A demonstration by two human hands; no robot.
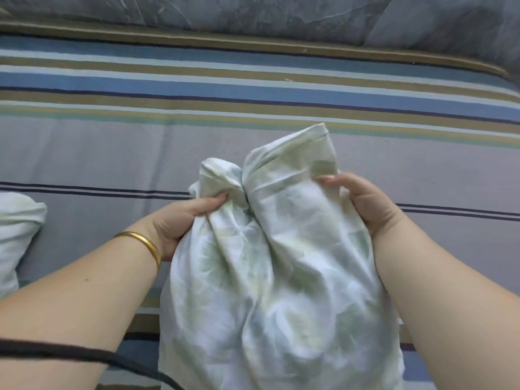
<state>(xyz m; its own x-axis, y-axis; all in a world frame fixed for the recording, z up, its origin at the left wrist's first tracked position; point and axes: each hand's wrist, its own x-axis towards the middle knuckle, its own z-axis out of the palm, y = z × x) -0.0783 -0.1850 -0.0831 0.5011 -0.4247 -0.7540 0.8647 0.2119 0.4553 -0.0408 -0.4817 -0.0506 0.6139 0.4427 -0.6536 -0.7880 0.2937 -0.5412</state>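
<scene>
Nearest first: a black cord (84,353) comes in from 8 o'clock, passes under your left forearm and runs toward the near end of the case (281,291). If you shake or tug the case, that cord could snag on your arm or get dragged along with the cloth.

The case stretches from 6 o'clock up to the middle, over the bed (112,153) and between your forearms. It looks stuffed, though what fills it is hidden.

Your left hand (180,226) has its fingers curled tight round a bunched wad of cloth at the case's far-left corner. Your right hand (363,204) grips the far-right side with its fingers bent over the fabric; the thumb is out of sight.

The grips are uneven, a full fistful on the left and a shallower hold on the right. A hard pull would likely twist the case, or the smooth cloth could slip from your right hand. The bangle (143,243) on your left wrist sits just beside the cloth and might catch a fold.

Farther out, dragging the case would rumple the striped sheet. A pillow (17,235) at 9 o'clock lies well apart, and a grey quilt (253,12) at 12 o'clock lines the far edge.
</scene>
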